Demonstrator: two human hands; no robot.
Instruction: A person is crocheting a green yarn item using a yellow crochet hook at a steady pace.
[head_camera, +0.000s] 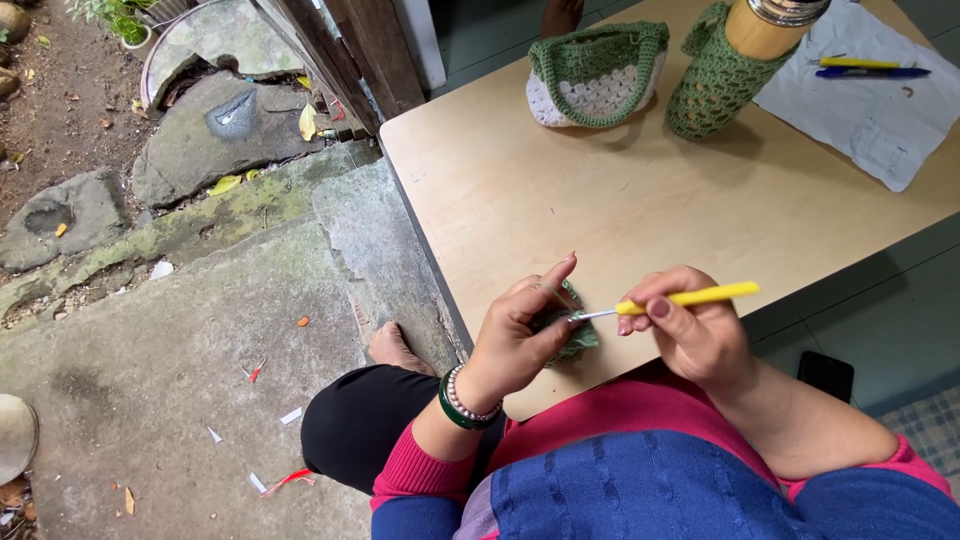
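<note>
In the head view, low at centre, a small green crochet piece (572, 330) is pinched in the left hand (520, 335), index finger raised for tension, while a yellow-handled crochet hook (672, 300) is clamped pencil-like in the right hand (695, 335) over the wooden table (600, 200).

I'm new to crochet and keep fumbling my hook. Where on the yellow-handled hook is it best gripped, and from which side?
Probably the yellow handle, near its front end, from above. The right hand pinches the crochet hook there, where the handle is thick; the thin metal tip points left into the green crochet piece held by the left hand.
</note>
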